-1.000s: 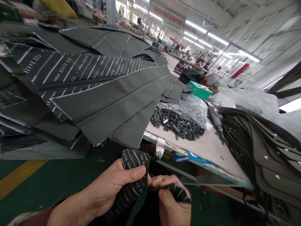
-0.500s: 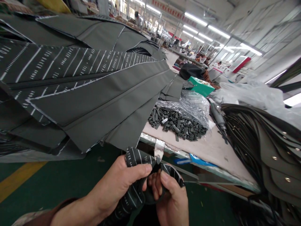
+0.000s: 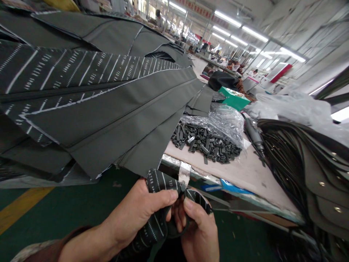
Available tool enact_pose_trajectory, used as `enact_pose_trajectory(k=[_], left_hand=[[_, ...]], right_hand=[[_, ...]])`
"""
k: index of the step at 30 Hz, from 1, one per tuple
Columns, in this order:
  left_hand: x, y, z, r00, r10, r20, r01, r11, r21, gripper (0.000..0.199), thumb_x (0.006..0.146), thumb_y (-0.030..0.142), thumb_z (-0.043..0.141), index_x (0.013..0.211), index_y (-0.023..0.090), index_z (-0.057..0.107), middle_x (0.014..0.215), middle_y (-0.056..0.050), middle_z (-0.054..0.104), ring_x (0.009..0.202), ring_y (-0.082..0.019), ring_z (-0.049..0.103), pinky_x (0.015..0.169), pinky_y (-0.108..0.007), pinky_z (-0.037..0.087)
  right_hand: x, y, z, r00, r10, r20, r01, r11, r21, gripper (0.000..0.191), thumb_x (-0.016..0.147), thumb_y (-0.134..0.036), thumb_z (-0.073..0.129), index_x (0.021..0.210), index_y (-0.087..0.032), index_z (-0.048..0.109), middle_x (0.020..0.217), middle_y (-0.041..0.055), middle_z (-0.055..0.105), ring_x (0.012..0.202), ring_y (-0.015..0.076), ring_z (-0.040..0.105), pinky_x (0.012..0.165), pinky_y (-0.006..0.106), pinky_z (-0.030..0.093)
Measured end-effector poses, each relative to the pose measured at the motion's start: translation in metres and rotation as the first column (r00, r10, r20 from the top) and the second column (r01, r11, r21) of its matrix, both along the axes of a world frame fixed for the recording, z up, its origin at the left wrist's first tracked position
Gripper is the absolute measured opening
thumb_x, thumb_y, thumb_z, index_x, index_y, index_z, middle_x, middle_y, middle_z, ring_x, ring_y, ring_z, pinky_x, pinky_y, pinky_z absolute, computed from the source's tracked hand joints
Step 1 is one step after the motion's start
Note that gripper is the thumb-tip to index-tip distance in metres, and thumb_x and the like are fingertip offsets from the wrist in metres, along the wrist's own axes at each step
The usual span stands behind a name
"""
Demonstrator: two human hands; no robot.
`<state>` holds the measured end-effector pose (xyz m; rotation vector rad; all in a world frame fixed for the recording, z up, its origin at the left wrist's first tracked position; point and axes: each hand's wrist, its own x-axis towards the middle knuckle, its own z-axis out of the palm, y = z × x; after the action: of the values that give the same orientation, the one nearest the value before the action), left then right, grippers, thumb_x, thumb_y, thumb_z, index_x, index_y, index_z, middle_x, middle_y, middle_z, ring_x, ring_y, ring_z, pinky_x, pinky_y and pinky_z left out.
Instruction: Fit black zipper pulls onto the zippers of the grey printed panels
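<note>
My left hand [image 3: 136, 213] and my right hand [image 3: 199, 233] come together low in the view, both gripping a black fabric strip [image 3: 156, 227] printed with white stripes and lettering. The strip bends into a loop between them. A small dark fitting [image 3: 183, 187] shows at the strip's edge just above my right thumb, but its exact form is too small to tell. My fingers hide part of the fold. Above my hands hangs a large stack of olive-grey fabric panels [image 3: 117, 105] with striped printed lining and a dark zipper.
On the work table [image 3: 231, 171] lies a plastic bag of dark zipper pulls [image 3: 205, 142]. Nearby are a handheld power tool [image 3: 254, 135], a stack of riveted dark panels [image 3: 308, 171] and a green box [image 3: 233, 98]. Below is a green floor [image 3: 27, 203]. Distant workers sit along long tables.
My hands have moved closer together, and the strip now bends into a loop between them. The view has tilted slightly, shifting the panels and table.
</note>
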<state>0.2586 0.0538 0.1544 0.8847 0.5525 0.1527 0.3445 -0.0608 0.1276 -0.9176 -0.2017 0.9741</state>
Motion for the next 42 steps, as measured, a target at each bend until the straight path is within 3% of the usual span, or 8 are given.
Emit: enact_pose_trajectory(k=[19,25,28,30,34,36,39,42], left_hand=[[0.001,0.0,-0.001,0.999,0.021,0.042,-0.022,0.999,0.042,0.033,0.078,0.038,0.073,0.056,0.015,0.061,0.054,-0.001,0.06,0.05,-0.012,0.054,0.049,-0.021,0.043],[0.008,0.001,0.002,0.998,0.01,0.062,-0.013,0.999,0.052,0.033,0.078,0.037,0.073,0.056,0.016,0.06,0.053,0.001,0.059,0.049,-0.01,0.049,0.047,-0.02,0.039],[0.011,0.006,0.009,1.0,-0.01,0.011,0.009,0.993,0.115,0.035,0.079,0.038,0.071,0.055,0.016,0.059,0.054,0.002,0.057,0.051,-0.011,0.048,0.051,-0.02,0.04],[0.006,0.012,0.009,0.999,-0.041,-0.027,0.045,0.98,0.195,0.031,0.081,0.039,0.069,0.061,0.016,0.063,0.059,0.002,0.059,0.057,-0.012,0.05,0.056,-0.021,0.042],[-0.027,0.019,-0.014,0.974,-0.208,-0.094,0.228,0.916,0.33,0.027,0.077,0.042,0.075,0.087,0.018,0.072,0.08,0.001,0.068,0.076,-0.017,0.057,0.07,-0.023,0.047],[-0.047,0.015,-0.034,0.958,-0.229,-0.171,0.279,0.885,0.374,0.031,0.077,0.048,0.073,0.08,0.017,0.072,0.075,0.001,0.067,0.07,-0.017,0.055,0.064,-0.022,0.046],[-0.068,0.002,-0.055,0.978,-0.126,-0.166,0.192,0.857,0.478,0.038,0.083,0.052,0.065,0.067,0.018,0.07,0.066,0.0,0.063,0.063,-0.017,0.054,0.059,-0.022,0.048],[-0.069,-0.009,-0.051,0.993,-0.058,-0.107,0.104,0.861,0.498,0.039,0.086,0.051,0.064,0.066,0.019,0.071,0.065,-0.001,0.064,0.061,-0.017,0.055,0.059,-0.023,0.05]], right_hand=[[0.001,0.004,0.003,0.998,-0.018,0.057,0.018,1.0,0.011,0.023,0.08,-0.028,0.075,0.062,-0.018,0.064,0.052,-0.0032,0.057,0.048,0.0104,0.049,0.046,0.02,0.042],[0.0,0.011,0.004,0.993,-0.09,0.082,0.09,0.996,0.002,0.016,0.08,-0.029,0.077,0.069,-0.018,0.07,0.055,-0.0029,0.06,0.05,0.0102,0.051,0.05,0.02,0.045],[0.002,0.012,0.005,0.989,-0.08,0.126,0.085,0.996,-0.03,0.016,0.082,-0.032,0.076,0.075,-0.019,0.071,0.062,-0.0014,0.065,0.054,0.0124,0.056,0.053,0.022,0.047],[0.005,0.007,0.005,0.967,-0.079,0.243,0.103,0.991,-0.088,0.015,0.082,-0.034,0.076,0.081,-0.02,0.072,0.066,-0.0018,0.066,0.058,0.0125,0.057,0.057,0.022,0.047],[0.006,-0.013,-0.001,0.912,-0.058,0.405,0.158,0.963,-0.217,0.029,0.073,-0.042,0.083,0.09,-0.02,0.076,0.081,0.0028,0.074,0.077,0.0207,0.066,0.072,0.03,0.054],[0.001,-0.022,-0.008,0.924,-0.075,0.376,0.193,0.938,-0.289,0.034,0.066,-0.046,0.086,0.085,-0.019,0.078,0.081,0.0056,0.077,0.08,0.0253,0.07,0.075,0.034,0.056],[-0.012,-0.027,-0.017,0.925,-0.123,0.361,0.262,0.892,-0.368,0.035,0.065,-0.049,0.086,0.078,-0.017,0.078,0.073,0.006,0.077,0.068,0.0242,0.07,0.066,0.033,0.057],[-0.016,-0.025,-0.014,0.924,-0.183,0.336,0.306,0.88,-0.362,0.035,0.069,-0.049,0.084,0.082,-0.017,0.078,0.076,0.0066,0.078,0.068,0.0248,0.071,0.064,0.034,0.058]])
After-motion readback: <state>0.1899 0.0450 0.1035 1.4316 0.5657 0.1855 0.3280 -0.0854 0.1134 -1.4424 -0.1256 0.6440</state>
